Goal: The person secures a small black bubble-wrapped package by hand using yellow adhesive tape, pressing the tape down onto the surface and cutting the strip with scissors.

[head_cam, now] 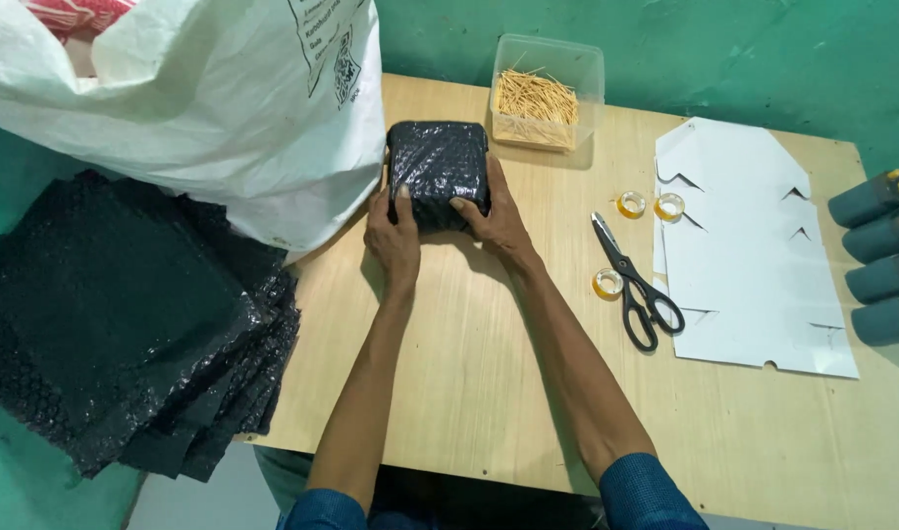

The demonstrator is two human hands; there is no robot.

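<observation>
Over on the far left, a stack of black bubble-wrap sheets lies beside the desk, its edges ragged and fanned. Above it slumps a big white woven sack, bulging over the desk's left corner and nearly touching the parcel.

Next comes the left hand, fingers curled up against the near left side of a black bubble-wrapped parcel, thumb pressed on its front face. The parcel sits flat on the desk, squarish and glossy, directly ahead of both hands and farther from the person than the wrists. The right hand grips the parcel's near right corner, fingers spread along its side, thumb on the front edge. So both hands are closed around the parcel from the near side, one at each lower corner, with the parcel between them.

Just behind the parcel, to its right, stands a clear plastic box of thin wooden sticks. Farther right lie three small rolls of clear tape, with black-handled scissors between them. Beyond that is a flat white cardboard cutout, and at the right edge a row of dark teal cylinders.
</observation>
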